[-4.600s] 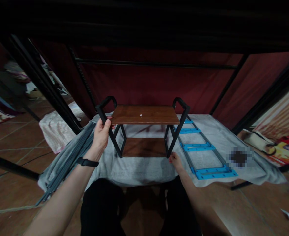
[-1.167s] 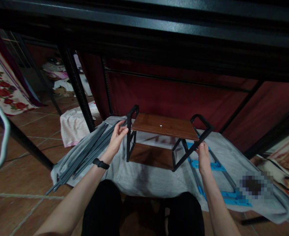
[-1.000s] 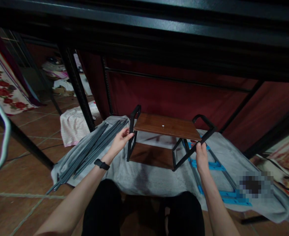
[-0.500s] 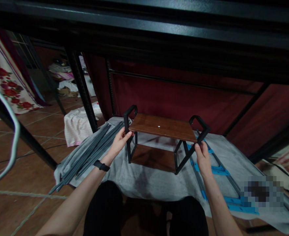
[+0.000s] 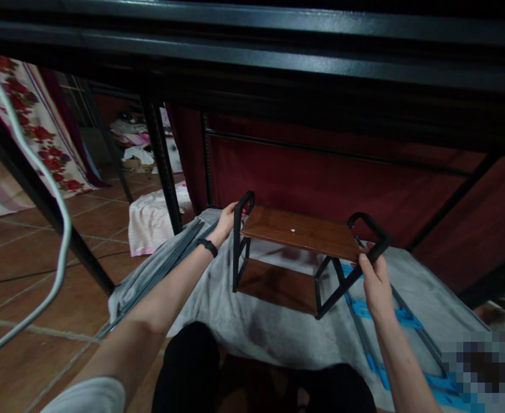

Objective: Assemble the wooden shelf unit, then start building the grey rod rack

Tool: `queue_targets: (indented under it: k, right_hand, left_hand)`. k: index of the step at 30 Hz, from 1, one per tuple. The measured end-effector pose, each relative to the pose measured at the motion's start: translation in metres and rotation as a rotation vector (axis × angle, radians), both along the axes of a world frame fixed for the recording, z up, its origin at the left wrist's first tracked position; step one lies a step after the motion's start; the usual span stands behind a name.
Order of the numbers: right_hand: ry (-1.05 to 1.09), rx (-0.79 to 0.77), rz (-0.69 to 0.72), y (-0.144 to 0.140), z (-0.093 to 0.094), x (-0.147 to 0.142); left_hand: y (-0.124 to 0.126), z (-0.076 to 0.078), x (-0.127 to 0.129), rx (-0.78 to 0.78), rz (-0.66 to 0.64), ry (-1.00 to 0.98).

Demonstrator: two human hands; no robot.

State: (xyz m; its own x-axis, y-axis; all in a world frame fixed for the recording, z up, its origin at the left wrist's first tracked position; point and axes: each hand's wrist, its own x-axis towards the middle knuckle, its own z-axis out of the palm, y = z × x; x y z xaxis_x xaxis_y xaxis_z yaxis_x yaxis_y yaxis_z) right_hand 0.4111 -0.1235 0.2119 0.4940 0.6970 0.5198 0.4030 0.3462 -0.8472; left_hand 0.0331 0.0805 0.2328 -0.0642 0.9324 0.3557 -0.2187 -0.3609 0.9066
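Observation:
A small two-tier shelf [image 5: 308,232] with brown wooden boards and black metal side frames stands on the grey cloth in front of me. A small white mark shows on its upper board. My left hand [image 5: 226,222] grips the left side frame [image 5: 237,246] from outside, near the top, its fingertips partly hidden behind the metal. On the other side, my right hand [image 5: 376,284] is closed around the right side frame [image 5: 379,248] by the front corner of the upper board. The lower board [image 5: 278,285] sits close to the cloth.
Grey rods [image 5: 170,267] lie left of the shelf on the grey cloth [image 5: 218,310]. Right of it are blue-and-grey ladder-like frames [image 5: 407,318]. A black metal beam [image 5: 252,63] crosses overhead. A pale cable [image 5: 58,201] hangs at the left, near a black post [image 5: 161,160].
My left hand has moved from the upper board's front corner up and back along the left side frame. My right hand stays at the right frame. The view has shifted slightly left.

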Motion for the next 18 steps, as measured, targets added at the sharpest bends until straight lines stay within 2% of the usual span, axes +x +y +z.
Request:
queue_targets:
  k: [4,10,18]
  right_hand:
    - [0.01,-0.017,-0.031,0.004,0.002,0.0]
    - [0.081,-0.032,-0.017,0.008,0.001,-0.002]
    - [0.104,0.005,-0.042,0.008,0.001,-0.001]
  left_hand:
    - [0.015,0.006,0.015,0.047,0.01,-0.012]
    - [0.027,0.001,0.016,0.061,0.057,0.011]
    - [0.035,-0.005,0.015,0.0,-0.047,-0.05]
